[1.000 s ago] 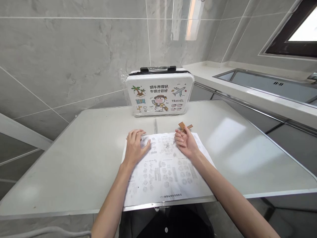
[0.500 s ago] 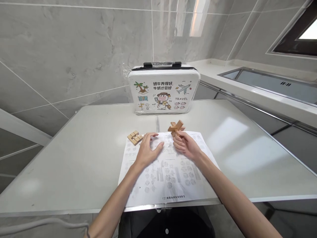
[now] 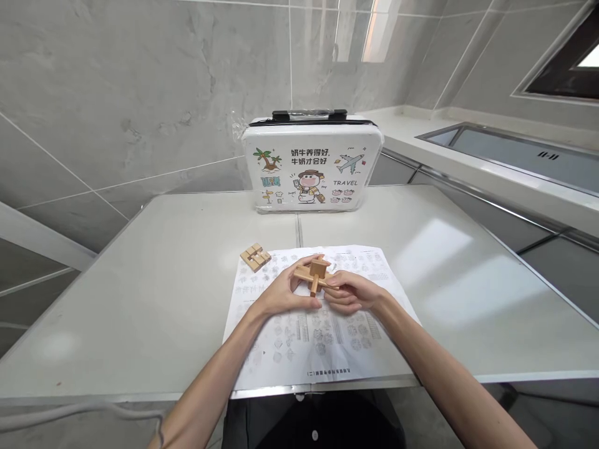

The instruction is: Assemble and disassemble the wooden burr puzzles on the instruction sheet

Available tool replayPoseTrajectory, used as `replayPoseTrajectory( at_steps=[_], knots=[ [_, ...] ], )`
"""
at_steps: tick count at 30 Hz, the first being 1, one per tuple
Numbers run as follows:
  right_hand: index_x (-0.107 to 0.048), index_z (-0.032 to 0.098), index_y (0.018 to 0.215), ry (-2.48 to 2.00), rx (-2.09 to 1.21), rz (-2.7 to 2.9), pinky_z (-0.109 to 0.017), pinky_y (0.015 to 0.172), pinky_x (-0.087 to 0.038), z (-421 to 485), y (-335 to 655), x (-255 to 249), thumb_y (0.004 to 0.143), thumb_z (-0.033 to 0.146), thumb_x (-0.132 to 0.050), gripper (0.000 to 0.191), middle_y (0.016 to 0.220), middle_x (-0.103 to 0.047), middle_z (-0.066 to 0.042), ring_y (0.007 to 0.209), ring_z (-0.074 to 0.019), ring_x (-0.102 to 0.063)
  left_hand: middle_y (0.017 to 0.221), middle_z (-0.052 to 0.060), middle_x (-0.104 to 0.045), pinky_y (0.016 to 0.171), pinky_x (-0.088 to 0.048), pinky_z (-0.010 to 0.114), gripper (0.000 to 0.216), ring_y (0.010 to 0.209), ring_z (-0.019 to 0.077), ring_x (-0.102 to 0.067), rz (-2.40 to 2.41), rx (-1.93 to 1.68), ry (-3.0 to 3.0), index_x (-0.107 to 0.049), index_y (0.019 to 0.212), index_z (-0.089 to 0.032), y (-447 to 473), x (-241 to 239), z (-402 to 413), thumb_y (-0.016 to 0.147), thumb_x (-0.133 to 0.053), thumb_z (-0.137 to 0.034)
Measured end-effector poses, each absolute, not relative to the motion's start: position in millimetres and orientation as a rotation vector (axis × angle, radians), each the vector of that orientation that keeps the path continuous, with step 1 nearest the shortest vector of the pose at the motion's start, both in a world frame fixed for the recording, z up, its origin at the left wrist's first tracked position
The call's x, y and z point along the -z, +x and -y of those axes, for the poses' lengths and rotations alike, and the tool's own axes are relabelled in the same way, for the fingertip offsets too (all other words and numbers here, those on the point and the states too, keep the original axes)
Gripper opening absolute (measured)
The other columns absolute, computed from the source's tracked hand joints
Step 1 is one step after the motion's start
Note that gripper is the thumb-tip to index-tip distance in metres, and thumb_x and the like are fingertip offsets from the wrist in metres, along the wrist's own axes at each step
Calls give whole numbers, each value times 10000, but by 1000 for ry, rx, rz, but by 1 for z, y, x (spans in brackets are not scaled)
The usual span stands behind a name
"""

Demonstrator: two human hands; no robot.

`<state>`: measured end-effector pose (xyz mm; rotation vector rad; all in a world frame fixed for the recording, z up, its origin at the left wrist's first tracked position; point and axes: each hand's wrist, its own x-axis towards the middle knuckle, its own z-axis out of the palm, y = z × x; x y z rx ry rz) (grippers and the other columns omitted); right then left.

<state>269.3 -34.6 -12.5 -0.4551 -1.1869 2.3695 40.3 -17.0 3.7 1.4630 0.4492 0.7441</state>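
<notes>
A cross-shaped wooden burr puzzle [image 3: 316, 274] is held above the printed sheet [image 3: 322, 358], its bars sticking out in several directions. My right hand [image 3: 353, 292] pinches one of its bars from the right. My left hand [image 3: 287, 292] curves around the other side, thumb below and fingers behind, partly hidden by the wood. A second wooden puzzle [image 3: 255, 257], flat and square with small gaps, lies at the sheet's upper left corner, away from both hands.
A white cartoon-printed case [image 3: 311, 165] in clear plastic stands at the back of the white table [image 3: 140, 299]. A counter with an inset sink [image 3: 515, 153] runs along the right. A grey cable [image 3: 84, 408] hangs near the front left edge.
My right hand has lowered the burr puzzle toward me and turned it. My left hand has moved right and closed around it. The flat puzzle stays put.
</notes>
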Motion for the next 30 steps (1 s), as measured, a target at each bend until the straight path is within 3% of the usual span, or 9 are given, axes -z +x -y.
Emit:
replayPoseTrajectory(
  at_steps=[4,9,14,20,30],
  knots=[
    [-503,205,697,-608,-2162,1208,-206,375,-260,34,268,7,1059,522,-560,484,479,-393,101,342,-62,-321,1515,152,-613,1234,-405,550,971,1434,383,-556,-594,-846,1522,-568,1501,-275,39,-6,16,648,-1023,-373],
    [-541,207,832,-830,-1829,1246,-209,400,-262,33,264,6,990,552,-683,406,580,-486,92,383,-59,-363,1494,141,-639,1232,-424,543,983,1421,362,-576,-839,-874,1667,-531,1491,-261,42,-13,21,641,-1016,-351],
    [-599,221,1076,-997,-1610,1272,-193,393,-271,32,258,9,981,611,-664,407,591,-543,96,394,-75,-417,1455,126,-660,1190,-490,534,897,1373,343,-625,-994,-895,1749,-540,1444,-257,46,-10,24,674,-988,-365],
    [-582,224,1044,-1063,-1483,1352,-187,393,-291,34,255,8,982,638,-638,422,567,-559,95,395,-78,-429,1384,107,-698,1070,-595,475,854,1260,324,-708,-1028,-873,1777,-542,1410,-249,48,-9,25,678,-971,-342],
    [-597,220,1047,-1070,-1427,1413,-185,392,-309,35,257,8,1021,588,-606,369,542,-550,99,387,-79,-434,1349,94,-703,1075,-573,471,854,1262,312,-694,-1052,-869,1876,-519,1410,-256,48,-3,24,685,-964,-335]
  ],
)
